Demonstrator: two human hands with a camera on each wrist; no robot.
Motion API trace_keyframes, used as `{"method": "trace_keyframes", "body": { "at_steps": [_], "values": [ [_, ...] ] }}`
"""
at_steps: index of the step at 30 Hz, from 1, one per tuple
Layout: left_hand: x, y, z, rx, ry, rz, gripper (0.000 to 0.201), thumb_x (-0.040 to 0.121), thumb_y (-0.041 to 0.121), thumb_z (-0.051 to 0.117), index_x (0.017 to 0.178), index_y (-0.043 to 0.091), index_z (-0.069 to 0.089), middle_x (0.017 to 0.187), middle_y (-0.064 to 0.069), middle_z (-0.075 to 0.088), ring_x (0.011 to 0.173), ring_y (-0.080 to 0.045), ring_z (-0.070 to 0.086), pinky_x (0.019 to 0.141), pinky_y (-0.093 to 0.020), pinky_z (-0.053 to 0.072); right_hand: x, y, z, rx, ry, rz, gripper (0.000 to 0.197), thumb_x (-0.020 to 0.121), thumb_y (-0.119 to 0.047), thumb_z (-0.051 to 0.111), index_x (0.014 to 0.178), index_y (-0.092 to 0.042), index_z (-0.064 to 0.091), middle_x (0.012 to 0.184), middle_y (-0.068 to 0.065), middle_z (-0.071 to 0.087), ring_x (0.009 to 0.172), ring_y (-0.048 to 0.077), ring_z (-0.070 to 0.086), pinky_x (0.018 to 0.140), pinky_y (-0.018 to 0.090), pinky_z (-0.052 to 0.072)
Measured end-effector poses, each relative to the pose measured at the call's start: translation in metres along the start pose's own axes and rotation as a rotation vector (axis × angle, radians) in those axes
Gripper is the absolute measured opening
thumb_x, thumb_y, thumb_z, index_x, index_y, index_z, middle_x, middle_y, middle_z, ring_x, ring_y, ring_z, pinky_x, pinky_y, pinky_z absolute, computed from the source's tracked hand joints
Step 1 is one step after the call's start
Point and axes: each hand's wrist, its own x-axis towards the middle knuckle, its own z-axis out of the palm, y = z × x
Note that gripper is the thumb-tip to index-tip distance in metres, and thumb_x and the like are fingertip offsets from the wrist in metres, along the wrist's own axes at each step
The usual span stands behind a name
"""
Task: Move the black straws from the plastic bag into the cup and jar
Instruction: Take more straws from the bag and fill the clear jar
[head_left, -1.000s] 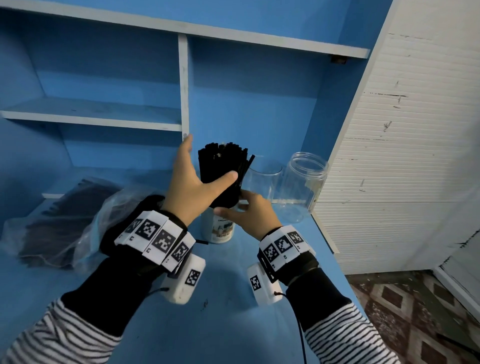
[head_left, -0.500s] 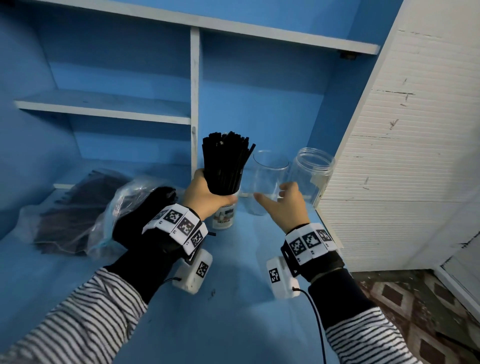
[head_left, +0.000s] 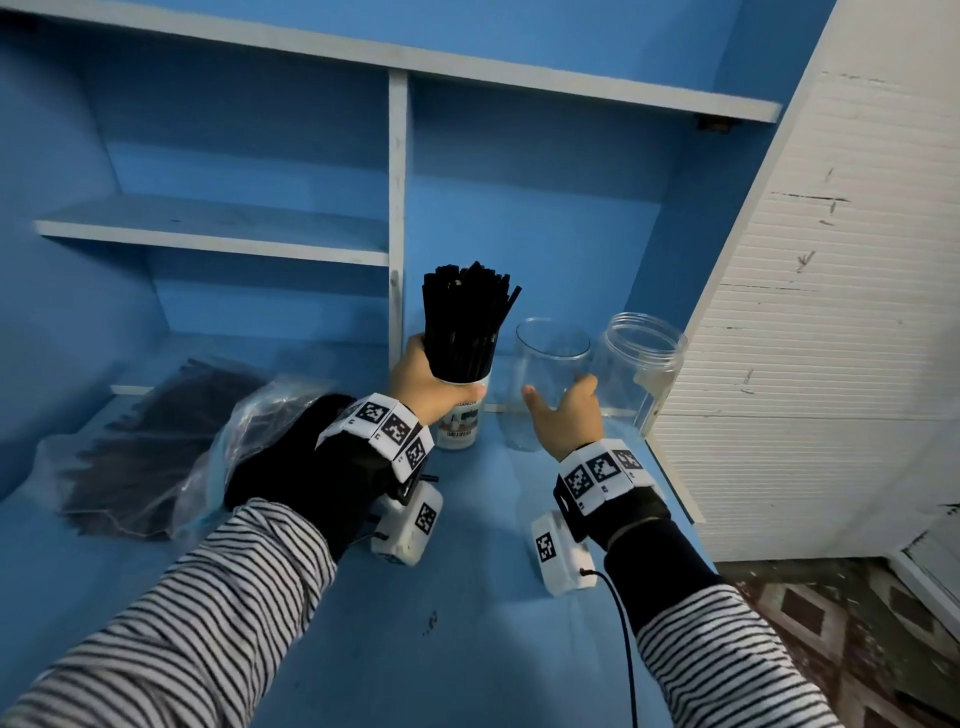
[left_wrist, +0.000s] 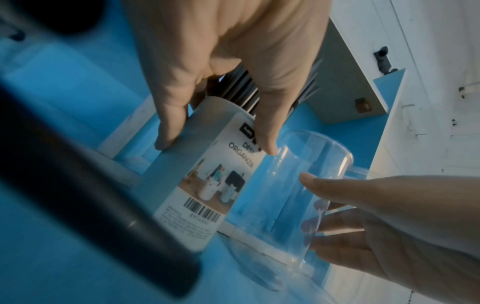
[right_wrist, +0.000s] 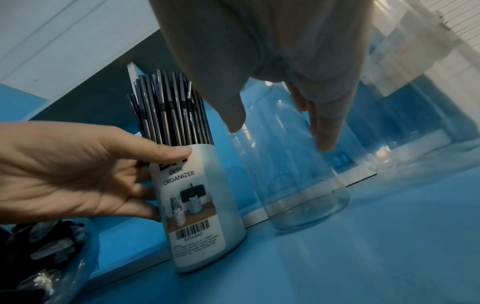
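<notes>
Left hand (head_left: 423, 382): wrapped round the top of the white cup (head_left: 462, 415), thumb on the front near the rim, fingers round the far side, as seen from the right wrist view. The cup is held upright on the blue counter (head_left: 467, 597). A label reading "DESK ORGANIZER" with a barcode is carried on its front. A thick bundle of black straws (head_left: 465, 319) is stood in the cup, tops fanned a little, one straw leaning out to the right.

Right hand (head_left: 563, 413): placed at the clear tumbler (head_left: 550, 364) just right of the cup, thumb on the near side, fingers spread round the far side and seen through the plastic in the left wrist view. The fingers are curved about the wall; contact is suggested but firm grip cannot be told. The tumbler is stood upright on the counter, nothing seen inside.

Clear jar (head_left: 641, 364): stood just right of the tumbler, close to the white slatted panel (head_left: 831, 312), mouth open, nothing seen inside.

Plastic bag (head_left: 156, 447): laid on the counter well left of the cup, more dark straws seen through it, its mouth near the left forearm.

Blue shelves (head_left: 218, 228) are seen behind. Tagged bands and camera units are worn on both wrists, over striped sleeves.
</notes>
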Motion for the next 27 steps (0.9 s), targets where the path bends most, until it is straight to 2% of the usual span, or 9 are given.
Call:
{"method": "trace_keyframes", "body": {
  "at_steps": [3, 5, 8, 12, 14, 17, 21, 24, 27],
  "values": [
    [0.002, -0.005, 0.0, 0.026, -0.057, 0.014, 0.087, 0.034, 0.053, 0.082, 0.114, 0.026, 0.061, 0.108, 0.008, 0.069, 0.104, -0.013, 0.065, 0.094, -0.043, 0.053, -0.003, 0.0, -0.003, -0.016, -0.028, 0.003, 0.068, 0.092, -0.036, 0.061, 0.134, 0.005, 0.028, 0.14, 0.024, 0.04, 0.13, 0.035, 0.04, 0.105, 0.038, 0.034],
    [-0.01, 0.007, -0.005, 0.052, -0.097, -0.001, 0.094, 0.039, 0.054, 0.086, 0.123, 0.026, 0.056, 0.118, 0.01, 0.065, 0.11, -0.012, 0.061, 0.099, -0.042, 0.05, -0.009, 0.0, -0.005, -0.02, -0.038, 0.003, 0.067, 0.092, -0.035, 0.061, 0.134, 0.005, 0.028, 0.14, 0.024, 0.041, 0.13, 0.034, 0.041, 0.103, 0.035, 0.034],
    [-0.03, 0.019, -0.017, 0.106, -0.094, -0.051, 0.089, 0.061, 0.04, 0.087, 0.135, 0.017, 0.043, 0.13, 0.006, 0.055, 0.117, -0.015, 0.054, 0.103, -0.039, 0.044, -0.021, 0.001, -0.012, -0.025, -0.05, -0.006, 0.066, 0.092, -0.034, 0.061, 0.134, 0.005, 0.029, 0.14, 0.023, 0.042, 0.13, 0.033, 0.041, 0.101, 0.033, 0.034],
    [-0.058, 0.031, -0.043, 0.245, -0.002, 0.028, 0.078, 0.078, 0.037, 0.074, 0.144, 0.022, 0.036, 0.146, -0.001, 0.044, 0.132, -0.02, 0.044, 0.108, -0.037, 0.037, -0.039, 0.004, -0.021, -0.045, -0.076, -0.015, 0.066, 0.092, -0.035, 0.062, 0.134, 0.005, 0.031, 0.139, 0.02, 0.043, 0.129, 0.031, 0.041, 0.094, 0.026, 0.032],
    [-0.076, 0.04, -0.064, 0.29, 0.032, 0.086, 0.055, 0.084, 0.036, 0.069, 0.135, 0.028, 0.048, 0.138, 0.003, 0.052, 0.123, -0.015, 0.049, 0.102, -0.032, 0.039, -0.048, 0.005, -0.024, -0.056, -0.09, -0.03, 0.069, 0.089, -0.037, 0.064, 0.134, 0.004, 0.031, 0.139, 0.019, 0.044, 0.129, 0.031, 0.042, 0.093, 0.027, 0.033],
    [-0.098, 0.047, -0.099, 0.355, 0.083, 0.147, 0.029, 0.083, 0.039, 0.068, 0.111, 0.039, 0.059, 0.122, 0.012, 0.06, 0.115, -0.012, 0.055, 0.101, -0.037, 0.043, -0.061, 0.005, -0.026, -0.073, -0.1, -0.05, 0.072, 0.087, -0.04, 0.067, 0.133, 0.003, 0.033, 0.138, 0.018, 0.046, 0.128, 0.031, 0.045, 0.095, 0.029, 0.036],
    [-0.109, 0.037, -0.142, 0.519, 0.108, 0.098, 0.029, 0.081, 0.038, 0.071, 0.109, 0.038, 0.062, 0.123, 0.006, 0.06, 0.116, -0.017, 0.055, 0.1, -0.036, 0.041, -0.076, 0.001, -0.025, -0.068, -0.112, -0.063, 0.074, 0.084, -0.043, 0.069, 0.133, 0.0, 0.033, 0.14, 0.018, 0.046, 0.129, 0.031, 0.045, 0.099, 0.032, 0.037],
    [-0.111, 0.022, -0.165, 0.576, 0.032, 0.032, 0.029, 0.079, 0.03, 0.075, 0.105, 0.039, 0.062, 0.124, -0.001, 0.06, 0.113, -0.02, 0.057, 0.095, -0.033, 0.041, -0.084, -0.002, -0.023, -0.065, -0.13, -0.074, 0.075, 0.084, -0.044, 0.069, 0.133, -0.001, 0.033, 0.138, 0.017, 0.047, 0.127, 0.031, 0.047, 0.097, 0.032, 0.039],
    [-0.116, 0.007, -0.177, 0.617, -0.065, -0.006, 0.031, 0.081, 0.024, 0.074, 0.106, 0.039, 0.062, 0.123, 0.001, 0.06, 0.112, -0.02, 0.056, 0.094, -0.031, 0.042, -0.091, -0.003, -0.021, -0.067, -0.155, -0.084, 0.078, 0.083, -0.047, 0.068, 0.136, -0.002, 0.032, 0.14, 0.015, 0.047, 0.128, 0.03, 0.047, 0.098, 0.033, 0.039]
  ]
}}
